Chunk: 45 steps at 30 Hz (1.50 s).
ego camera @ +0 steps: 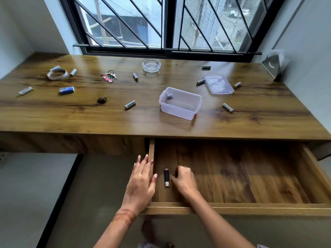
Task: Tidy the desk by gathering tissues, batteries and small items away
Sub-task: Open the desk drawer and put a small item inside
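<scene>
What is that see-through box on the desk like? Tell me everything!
The see-through box is a small rectangular tub of clear plastic with a red clip low at its near right corner. It stands upright, open and askew on the wooden desk, near the front edge. A small bluish thing lies inside, at the far left corner. Its lid lies apart, behind to the right.

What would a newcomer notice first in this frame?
The open drawer of the wooden desk, where the left hand rests on its side wall and the right hand curls beside a black metal-ended stick. On top, white cylindrical batteries lie scattered around a clear lidless plastic box.
</scene>
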Available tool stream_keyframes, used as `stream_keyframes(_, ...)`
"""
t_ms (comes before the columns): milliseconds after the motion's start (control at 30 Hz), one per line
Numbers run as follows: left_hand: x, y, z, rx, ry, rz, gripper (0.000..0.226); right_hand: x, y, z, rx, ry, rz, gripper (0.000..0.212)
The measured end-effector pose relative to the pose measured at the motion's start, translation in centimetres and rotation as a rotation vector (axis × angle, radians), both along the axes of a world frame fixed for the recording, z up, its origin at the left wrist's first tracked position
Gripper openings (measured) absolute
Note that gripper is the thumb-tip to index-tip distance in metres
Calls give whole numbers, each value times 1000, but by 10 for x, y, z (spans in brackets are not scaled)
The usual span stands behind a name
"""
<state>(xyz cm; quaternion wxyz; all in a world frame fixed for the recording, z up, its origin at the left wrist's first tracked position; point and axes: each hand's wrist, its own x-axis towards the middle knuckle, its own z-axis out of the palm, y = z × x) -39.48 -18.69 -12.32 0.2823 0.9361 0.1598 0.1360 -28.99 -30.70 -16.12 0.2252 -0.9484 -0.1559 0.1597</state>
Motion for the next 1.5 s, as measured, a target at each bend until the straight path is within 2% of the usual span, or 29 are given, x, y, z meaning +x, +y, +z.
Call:
stream_keyframes(133, -4, -8, 1, 12, -15, -7, 51, -11, -12, 23, 22, -189, -40, 19)
stream_keyframes(267, -10, -16, -2, 70, 6, -59, 49, -30, -47, 32, 107, -308, 21, 24)
stream_keyframes(333, -14, -19, -4, 120, 26, -82, 51, -44, -71, 31, 131, -334, 73, 38)
stream_keyframes(400, -19, -21, -8, 158, 81, -133, 63, -55, -96, 24, 27, -396, 151, 60)
stream_keyframes(467, -25, -25, -14, 261, 167, -210, 70, -59, -117, 19, -109, -407, 232, 68)
stream_keyframes(567, -30, -28, -20, 387, 265, -268, 75, -58, -132, 15, -219, -441, 327, 72)
stream_keyframes(800, -26, -24, -21, 455, 342, -335, 105, -53, -129, 10, -266, -494, 353, 81)
stream_keyframes(1233, 27, -3, -22, 504, 346, -241, 116, -1, -102, 13, -253, -497, 316, 87)
stream_keyframes(1500, 79, 19, -15, 469, 362, -162, 116, 59, -74, 4, -192, -637, 308, 86)
